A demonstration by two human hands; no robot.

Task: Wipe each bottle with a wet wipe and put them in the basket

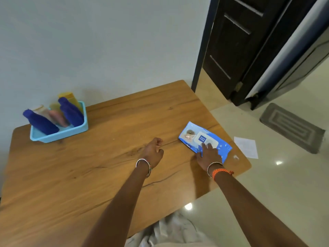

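Wooden tabletop (89,175): my right hand (208,155) lies flat, fingers spread, on the blue wet-wipe pack (204,140); left hand (154,151), beside the pack, hangs empty, loosely curled. I should pin the pack while lifting its flap.

"mee mee" on blue wipes pack (204,139)

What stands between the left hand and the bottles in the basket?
Nothing visible. Only bare table lies between the left hand and the basket, where the bottles already lean. The right hand rests on the wipes pack.
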